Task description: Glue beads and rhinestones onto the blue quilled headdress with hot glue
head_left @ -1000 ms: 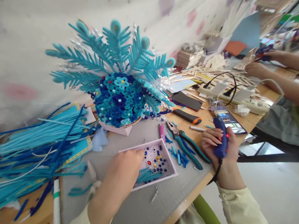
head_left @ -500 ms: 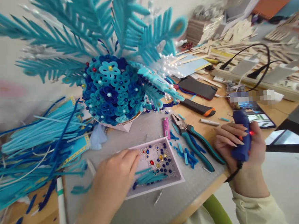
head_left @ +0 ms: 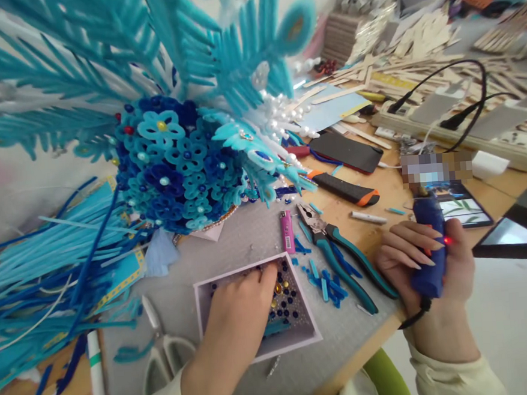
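Note:
My left hand [head_left: 242, 310] reaches into a shallow pale lilac box [head_left: 200, 313] of beads, fingers bent together and pointing down. Its fingertips are hidden behind the hand, so what they pinch does not show. Dark blue, gold and tiny clear beads [head_left: 287, 301] lie in the box beside some teal strips [head_left: 276, 328]. At the right, my right hand [head_left: 412, 253] is wrapped around a blue hot glue gun [head_left: 431, 252] with a red light on. Behind the box stands a large ornament [head_left: 184, 161] of blue pipe-cleaner flowers with feather-like teal plumes.
Pliers [head_left: 339, 252], a pink lighter [head_left: 287, 232] and blue offcuts [head_left: 328, 286] lie right of the box. Scissors [head_left: 161, 349] rest at its left. Bundles of blue pipe cleaners [head_left: 55, 254] cover the left side. A utility knife [head_left: 344, 187] and a power strip [head_left: 461, 129] are farther back.
My left hand has moved right and deeper into the bead box. The view has shifted, bringing the scissors into sight. My right hand keeps its hold on the hot glue gun.

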